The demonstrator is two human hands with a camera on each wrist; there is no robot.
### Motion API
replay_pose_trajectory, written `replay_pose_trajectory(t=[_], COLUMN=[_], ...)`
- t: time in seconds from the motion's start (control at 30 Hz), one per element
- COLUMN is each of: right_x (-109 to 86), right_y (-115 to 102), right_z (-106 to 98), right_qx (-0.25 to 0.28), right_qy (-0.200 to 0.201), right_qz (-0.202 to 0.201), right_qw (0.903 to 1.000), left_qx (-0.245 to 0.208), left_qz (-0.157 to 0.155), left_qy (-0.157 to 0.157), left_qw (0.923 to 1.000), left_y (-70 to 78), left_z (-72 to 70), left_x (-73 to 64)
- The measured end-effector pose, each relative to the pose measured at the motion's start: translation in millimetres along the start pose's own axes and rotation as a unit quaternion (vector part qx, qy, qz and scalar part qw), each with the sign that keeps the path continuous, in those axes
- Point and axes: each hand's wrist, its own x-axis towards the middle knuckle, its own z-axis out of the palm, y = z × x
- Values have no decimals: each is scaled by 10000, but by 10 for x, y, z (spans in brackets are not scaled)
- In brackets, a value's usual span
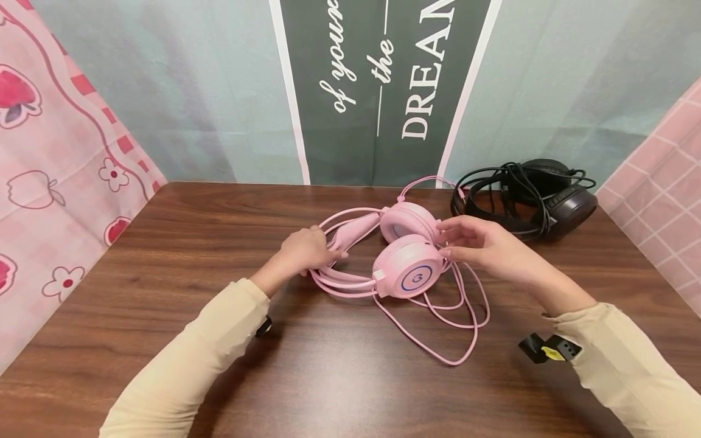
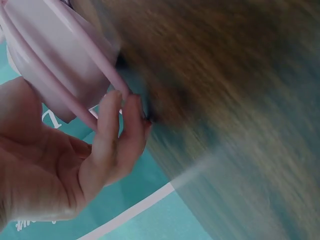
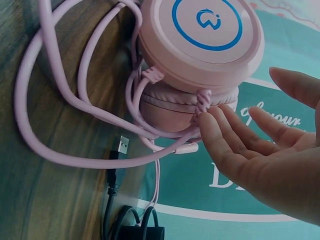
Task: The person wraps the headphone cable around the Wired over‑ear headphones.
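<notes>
A pair of pink headphones (image 1: 416, 277) lies on the wooden table with its ear cups to the right. My left hand (image 1: 306, 250) grips the top of the headband; in the left wrist view, bent fingers (image 2: 122, 115) hook round its thin outer bar. At the ear cups is my right hand (image 1: 482, 243), thumb and fingers spread apart. In the right wrist view its fingertips (image 3: 210, 122) reach the back ear cup's edge, beside the knotted pink cable (image 3: 202, 102). Part of the headband is hidden behind the left hand.
Black headphones (image 1: 566, 210) with a bundled cable sit at the table's back right. A black cable with a USB plug (image 3: 122, 145) shows near them. Loops of pink cable (image 1: 473, 340) spread over the table (image 1: 306, 377) in front. A printed curtain (image 1: 219, 91) hangs behind.
</notes>
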Motion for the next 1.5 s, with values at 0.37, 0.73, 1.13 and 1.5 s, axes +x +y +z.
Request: replay_pose_trajectory(t=[0.37, 0.73, 1.13, 1.5], right_x=[-4, 8, -2, -6], right_y=[89, 121, 116, 127], right_z=[66, 86, 100, 94], right_qx=[-248, -140, -302, -254], right_qy=[189, 128, 159, 145], right_qz=[-529, -608, -597, -683], right_qw=[9981, 9980, 9976, 9972], left_qx=[-569, -831, -775, -647], left_qz=[-316, -384, -577, -330], left_qy=[-312, -260, -291, -399], left_qw=[9974, 9955, 9949, 9966], left_y=[-23, -34, -56, -116], left_z=[-7, -6, 1, 11], left_x=[74, 79, 33, 18])
